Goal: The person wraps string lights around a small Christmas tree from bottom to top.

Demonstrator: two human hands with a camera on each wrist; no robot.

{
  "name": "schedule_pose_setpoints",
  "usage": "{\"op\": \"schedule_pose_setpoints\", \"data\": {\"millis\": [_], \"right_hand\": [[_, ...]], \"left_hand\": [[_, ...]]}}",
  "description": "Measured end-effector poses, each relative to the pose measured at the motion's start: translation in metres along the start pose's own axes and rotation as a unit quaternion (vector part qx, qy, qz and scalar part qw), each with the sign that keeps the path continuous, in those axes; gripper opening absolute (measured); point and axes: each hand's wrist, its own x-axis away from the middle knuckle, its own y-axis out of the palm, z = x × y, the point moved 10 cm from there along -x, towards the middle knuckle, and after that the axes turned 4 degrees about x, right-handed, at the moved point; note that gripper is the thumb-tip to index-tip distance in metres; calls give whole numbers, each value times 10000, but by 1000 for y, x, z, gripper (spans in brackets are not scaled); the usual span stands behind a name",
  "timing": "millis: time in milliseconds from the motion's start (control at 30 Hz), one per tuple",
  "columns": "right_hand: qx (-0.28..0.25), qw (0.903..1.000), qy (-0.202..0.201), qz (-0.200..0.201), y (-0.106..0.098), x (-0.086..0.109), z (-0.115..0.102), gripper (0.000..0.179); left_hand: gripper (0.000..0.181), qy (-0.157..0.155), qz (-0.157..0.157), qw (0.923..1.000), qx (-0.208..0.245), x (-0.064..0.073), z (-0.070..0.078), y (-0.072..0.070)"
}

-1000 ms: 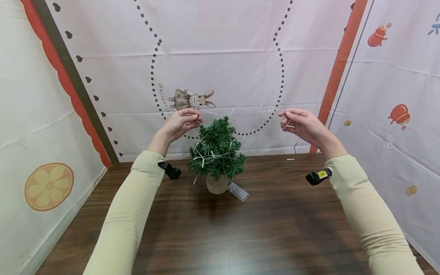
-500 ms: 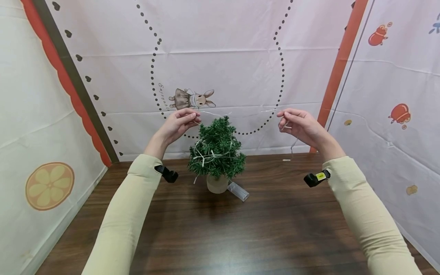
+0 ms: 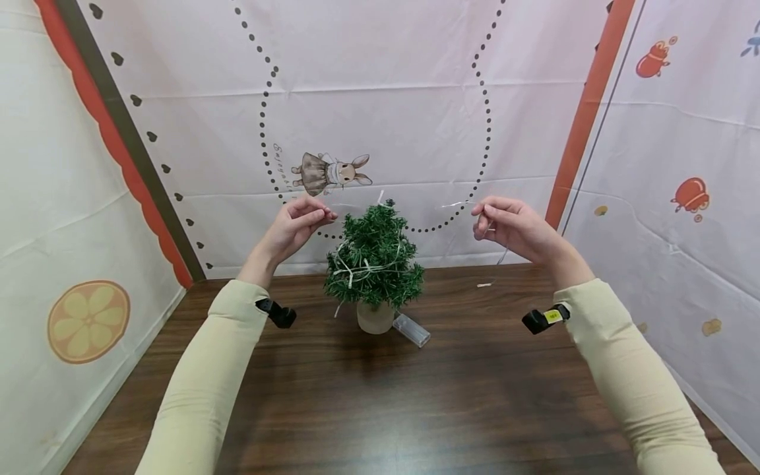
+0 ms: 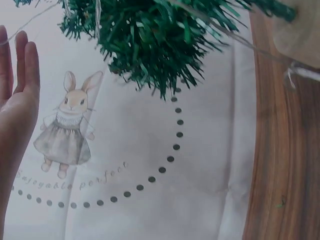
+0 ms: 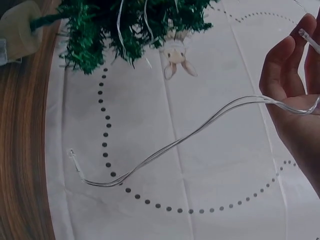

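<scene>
A small artificial Christmas tree (image 3: pixel 380 254) stands upright in a pale round base (image 3: pixel 375 319). Thin wire string lights (image 3: pixel 368 268) with small white bulbs wrap its branches, and one bulb sticks up by the tip. At the tree's upper left, my left hand (image 3: pixel 292 227) pinches the thin wire between thumb and fingertips; the wire (image 4: pixel 35 18) runs from the fingers towards the tree. Off to the right of the tree, my right hand (image 3: pixel 513 227) pinches another stretch. From it hangs a loose doubled end of the string lights (image 5: pixel 187 136), tipped with a bulb.
A clear battery box (image 3: pixel 411 330) lies on the dark wooden table (image 3: pixel 463 402) against the tree's base. Printed white cloth (image 3: pixel 380 59) rises behind and on both sides. Black wrist cameras (image 3: pixel 279 313) are strapped at both sleeves.
My left hand has moved left and slightly down. The right hand has dropped a little and shifted left, its dangling wire end swinging left. The wire between them now sits lower, near the treetop.
</scene>
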Motion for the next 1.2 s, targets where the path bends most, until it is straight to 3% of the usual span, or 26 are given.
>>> {"op": "schedule_pose_setpoints", "data": {"millis": [300,600,867,1033,1200], "right_hand": [[21,9975,-204,-670,26,5,4,29],[-35,9964,143,-840,33,18,13,38],[-50,9877,-75,-1560,47,31,14,45],[147,9901,255,-1372,43,41,25,47],[448,9919,581,-1041,28,53,37,41]], "left_hand": [[48,-183,-418,9980,-440,20,-4,-2],[22,-775,-820,9885,-1009,30,-15,3],[16,-1158,-1073,9783,-1340,33,-21,8],[9,-1297,-1003,9753,-1483,33,-24,10],[15,-1449,-861,9706,-1716,34,-30,12]]}}
